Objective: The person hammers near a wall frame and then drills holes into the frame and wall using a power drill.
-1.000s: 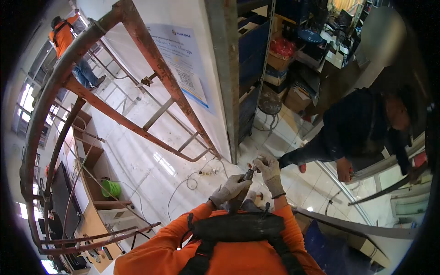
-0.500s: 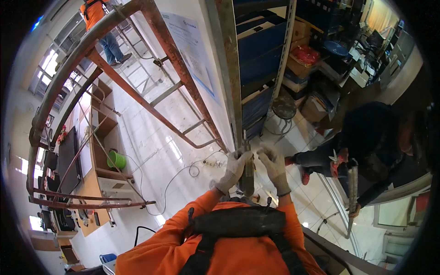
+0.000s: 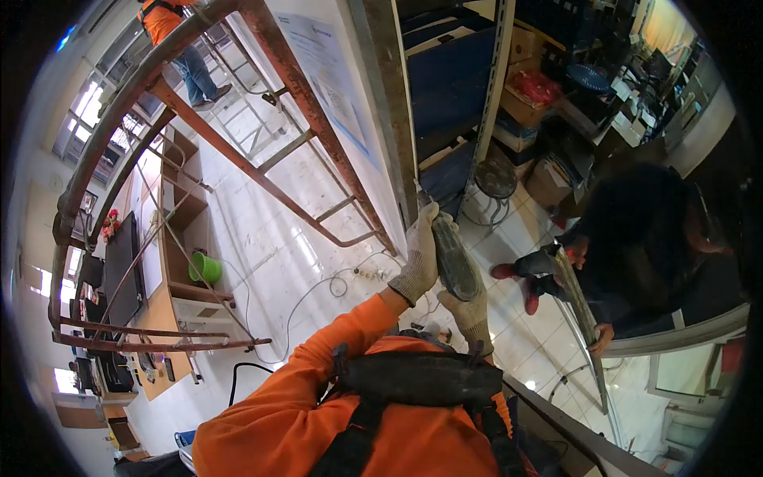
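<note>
Right hand [image 3: 469,316] has moved to the rear of the dark tool [image 3: 458,266], grip unclear; left hand [image 3: 422,253] clasps its front.

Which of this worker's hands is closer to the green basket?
Left. The left hand, around the front of the tool, is well to the right of the green basket in the picture; the right hand, at the tool's rear end, is even farther right.

White tiled floor [image 3: 254,230], thin cable [image 3: 331,280] looping across it, round stool [image 3: 496,176] standing on it
</note>
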